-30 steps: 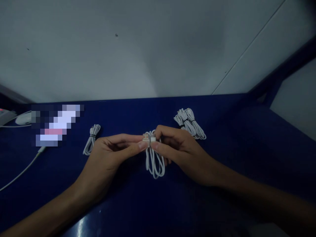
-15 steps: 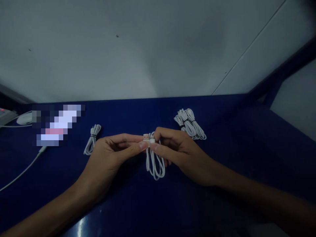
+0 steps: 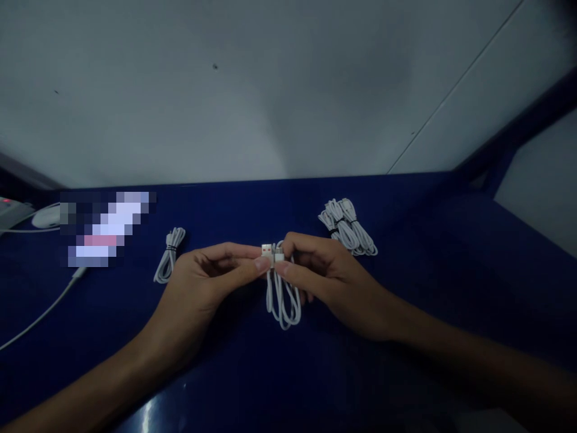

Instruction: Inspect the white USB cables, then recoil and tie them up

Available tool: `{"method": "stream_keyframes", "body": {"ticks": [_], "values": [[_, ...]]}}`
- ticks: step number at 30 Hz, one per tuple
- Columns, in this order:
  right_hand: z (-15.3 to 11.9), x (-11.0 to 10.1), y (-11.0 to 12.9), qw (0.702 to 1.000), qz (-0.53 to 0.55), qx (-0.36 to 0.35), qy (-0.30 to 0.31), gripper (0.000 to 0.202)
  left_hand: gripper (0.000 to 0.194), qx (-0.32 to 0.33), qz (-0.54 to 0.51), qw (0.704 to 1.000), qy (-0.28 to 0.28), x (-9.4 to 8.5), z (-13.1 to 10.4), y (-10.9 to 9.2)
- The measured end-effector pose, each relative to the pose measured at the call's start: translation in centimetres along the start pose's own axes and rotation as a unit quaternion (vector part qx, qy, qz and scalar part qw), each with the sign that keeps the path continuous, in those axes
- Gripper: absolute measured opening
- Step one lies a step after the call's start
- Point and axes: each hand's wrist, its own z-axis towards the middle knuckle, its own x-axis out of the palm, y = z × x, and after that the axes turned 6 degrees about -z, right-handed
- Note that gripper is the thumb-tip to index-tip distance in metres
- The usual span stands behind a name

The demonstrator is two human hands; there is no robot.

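A coiled white USB cable (image 3: 283,304) hangs between my two hands, its loops pointing down toward me. Both connectors stand side by side at the top, the wider USB plug on the left and a narrower plug on the right. My left hand (image 3: 216,273) pinches the cable by the USB plug with thumb and forefinger. With its thumb pressed just below the narrower plug, my right hand (image 3: 327,270) grips the other side, and its remaining fingers curl behind the coil. Those fingers are partly hidden.
On the blue table (image 3: 252,385), one tied white cable bundle (image 3: 168,258) lies left of my left hand. Several more tied bundles (image 3: 349,228) lie beyond my right hand. A blurred-out lit device (image 3: 110,231) with a white cord (image 3: 49,316) is at left. A pale wall (image 3: 225,120) rises behind.
Both hands keep the same grip on the cable. Only a very slight shift of the whole view shows.
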Motion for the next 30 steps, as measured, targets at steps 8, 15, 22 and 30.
{"method": "stream_keyframes", "body": {"ticks": [8,15,22,30], "values": [[0.0,-0.3,0.2,0.995,0.029,-0.085,-0.031,0.021,0.017,0.03,-0.034,0.999,0.013,0.9,-0.1,-0.9],[0.1,-0.2,0.2,0.991,0.047,-0.117,-0.037,0.02,0.022,-0.058,-0.14,0.985,0.085,1.0,-0.2,-0.6],[0.2,-0.4,0.3,0.992,0.032,-0.115,-0.05,0.028,0.028,-0.097,-0.1,0.975,0.172,0.6,0.0,-0.7],[-0.3,-0.5,0.8,0.995,-0.003,-0.086,-0.048,0.024,0.028,-0.103,-0.097,0.976,0.167,0.6,-0.1,-0.7]]}}
